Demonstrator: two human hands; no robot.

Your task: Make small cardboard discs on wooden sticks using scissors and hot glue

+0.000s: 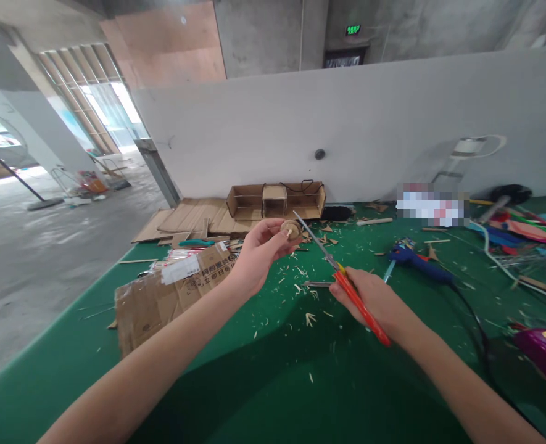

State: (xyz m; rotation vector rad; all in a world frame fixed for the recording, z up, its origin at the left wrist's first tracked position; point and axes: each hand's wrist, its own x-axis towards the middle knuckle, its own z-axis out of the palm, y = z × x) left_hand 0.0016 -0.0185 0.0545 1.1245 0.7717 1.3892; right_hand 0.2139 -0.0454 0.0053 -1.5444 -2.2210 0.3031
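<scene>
From afar I see the left hand (pixel 258 256) pinching the small disc (pixel 295 227) between thumb and fingers; the right hand's (pixel 373 293) fingers clamp a red-handled tool (pixel 356 303).

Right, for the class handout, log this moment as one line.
left hand: holds small round piece | right hand: holds red-handled tool | blue glue gun: lies on green table | scraps: scattered

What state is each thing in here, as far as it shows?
Round piece: pinched in the left hand
Red-handled tool: gripped in the right hand
Glue gun: lying on the green table, corded
Printed cardboard: flattened
Divided cardboard box: open toward the person
Shavings: loose, scattered
Exit sign: lit green
</scene>
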